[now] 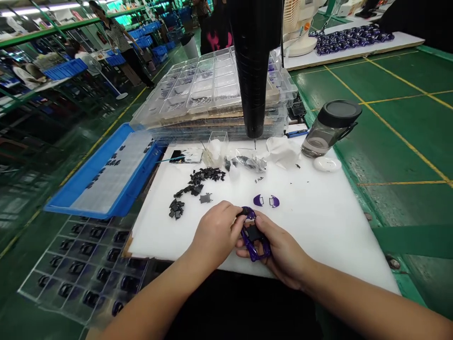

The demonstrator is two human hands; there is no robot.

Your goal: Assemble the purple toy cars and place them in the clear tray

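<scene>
A glossy purple plastic frame [254, 249] with a black insert is held low over the white work surface. My right hand [281, 245] wraps round its right side and lower part. At its upper left, the fingers of my left hand [219, 226] pinch the frame and a small black piece; the fingertips partly hide it. Beyond the hands lie two curved purple pieces [258, 200] and a tiny group of dark bits [259, 180]. A single dark flat part [205, 198] rests left of them, beside a pile of small black parts [207, 174].
A black electric screwdriver [252, 94] hangs point down beyond the hands. Stacked clear compartment trays [212, 101] stand at the back. At left are a blue tray [67, 204] and a clear divided tray [53, 293]. A bottle [318, 137] and white case [327, 164] sit right.
</scene>
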